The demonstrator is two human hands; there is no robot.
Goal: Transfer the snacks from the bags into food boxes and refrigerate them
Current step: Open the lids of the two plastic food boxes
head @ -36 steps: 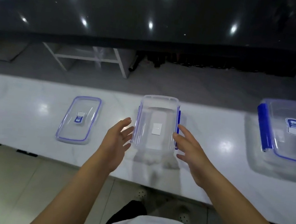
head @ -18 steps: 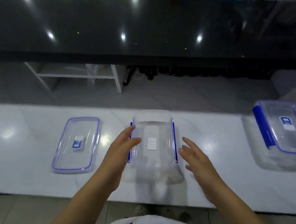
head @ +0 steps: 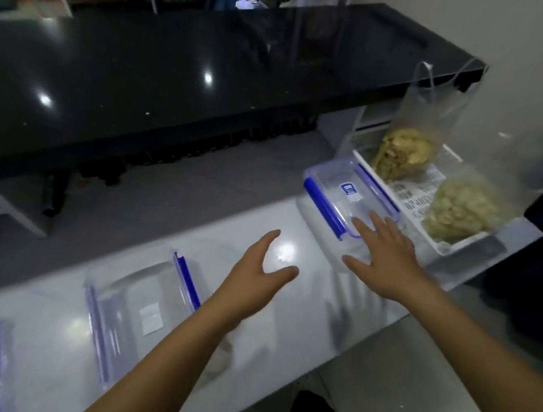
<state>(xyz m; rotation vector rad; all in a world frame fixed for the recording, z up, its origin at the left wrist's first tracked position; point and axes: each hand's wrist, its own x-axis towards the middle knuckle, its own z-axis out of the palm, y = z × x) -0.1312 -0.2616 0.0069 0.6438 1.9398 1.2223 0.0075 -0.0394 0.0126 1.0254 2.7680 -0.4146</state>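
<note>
Head view: swinging right, 2 snack bags (head: 404, 154) now showing in a white tray (head: 444, 247).
Left hand (head: 259, 275): leaving open box (head: 138, 312), fingers spread, empty.
Right hand (head: 389, 256): reaching, fingertips (head: 359, 225) touching lidded box (head: 344, 194).

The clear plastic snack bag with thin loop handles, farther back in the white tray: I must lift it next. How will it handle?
The clear plastic snack bag probably behaves floppy: its thin film sags above the contents. It likely feels light, since pale, loose chips fill only its bottom. The chips look brittle, so squeezing may crush them; lifting by the loop handles seems safer.
</note>
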